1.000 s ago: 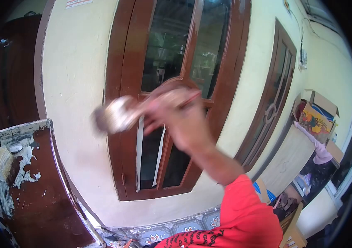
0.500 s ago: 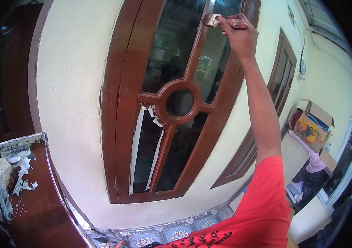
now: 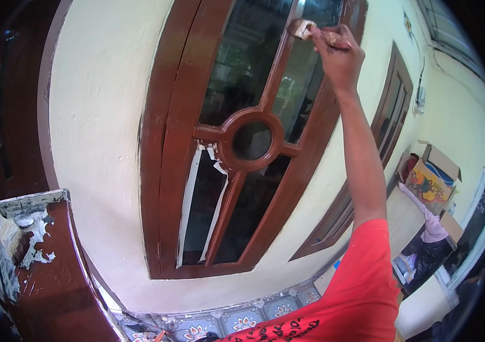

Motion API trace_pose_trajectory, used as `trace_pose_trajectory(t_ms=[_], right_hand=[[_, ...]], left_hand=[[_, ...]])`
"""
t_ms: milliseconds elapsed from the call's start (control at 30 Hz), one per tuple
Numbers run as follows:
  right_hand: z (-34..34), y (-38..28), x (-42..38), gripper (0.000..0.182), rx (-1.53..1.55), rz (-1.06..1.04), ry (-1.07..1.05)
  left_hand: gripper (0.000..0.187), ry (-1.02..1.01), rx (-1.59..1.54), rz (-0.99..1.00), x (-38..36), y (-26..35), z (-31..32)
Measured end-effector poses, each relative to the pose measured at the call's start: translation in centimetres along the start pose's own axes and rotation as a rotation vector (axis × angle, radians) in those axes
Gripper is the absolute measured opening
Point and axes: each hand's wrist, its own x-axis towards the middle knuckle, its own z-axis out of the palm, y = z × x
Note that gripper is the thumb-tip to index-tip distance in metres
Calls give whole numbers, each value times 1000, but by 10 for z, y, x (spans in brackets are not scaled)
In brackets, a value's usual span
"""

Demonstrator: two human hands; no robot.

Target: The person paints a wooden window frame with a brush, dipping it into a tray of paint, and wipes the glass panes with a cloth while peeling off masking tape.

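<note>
My right hand point(image 3: 339, 54) is raised at the upper right, its fingers wrapped round the handle of a paintbrush point(image 3: 301, 28). The brush's bristles point left, at the thin upright bar between the two upper glass panes of a brown wooden window frame point(image 3: 174, 171). Whether the bristles touch the wood I cannot tell. A brown ring with round glass point(image 3: 251, 141) sits in the middle of the frame. White masking strips point(image 3: 188, 211) edge the lower left pane. My left hand is out of view.
At the lower left, a paint-smeared tray point(image 3: 60, 245) holds brown paint and a second brush point(image 3: 9, 231). A cardboard box point(image 3: 433, 179) and a pink cloth point(image 3: 433, 228) stand at the right. Patterned tiles point(image 3: 242, 322) run below the cream wall point(image 3: 105, 114).
My right hand and the brush have shifted slightly right in the view. The window frame and the tray also appear a little further right.
</note>
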Motion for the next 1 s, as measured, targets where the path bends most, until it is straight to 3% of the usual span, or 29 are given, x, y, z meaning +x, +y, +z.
trace_pose_trajectory(t_ms=[33,67,100,167,267,333,400,500,567,700,800,933,1000], right_hand=[[1,-5,6,29,-51,-66,23],[3,-13,5,30,1,90,-24],[6,-8,4,30,3,93,-28],[12,5,0,28,-160,-63,-50],[1,-11,-19,27,-81,-87,-191],[-2,-15,-25,26,-38,-68,-164],[-2,-10,-24,25,-17,-48,-93],[4,-2,-10,26,-52,-56,-22],[10,3,-10,26,-53,-78,-20],[10,-10,-34,26,-96,-118,-98],[-7,-34,-59,27,42,44,-322],[-6,-31,-45,26,-20,47,-124],[1,-28,-36,25,-24,10,-81]], left_hand=[[25,-6,2,5,2,0,-1],[24,-11,5,10,3,-1,-3],[24,-17,7,14,5,-2,-4],[24,-30,7,21,7,-4,-6],[24,-41,20,25,9,-11,-7],[24,-44,32,20,13,-5,-9],[25,-139,-119,-145,18,4,-17],[26,-20,-4,20,12,-5,-3],[25,-15,2,14,11,0,-4],[24,4,39,51,15,2,-6],[25,3,37,48,13,-4,-4],[26,-12,68,77,16,2,-8],[27,-50,-123,-149,16,7,-11]])
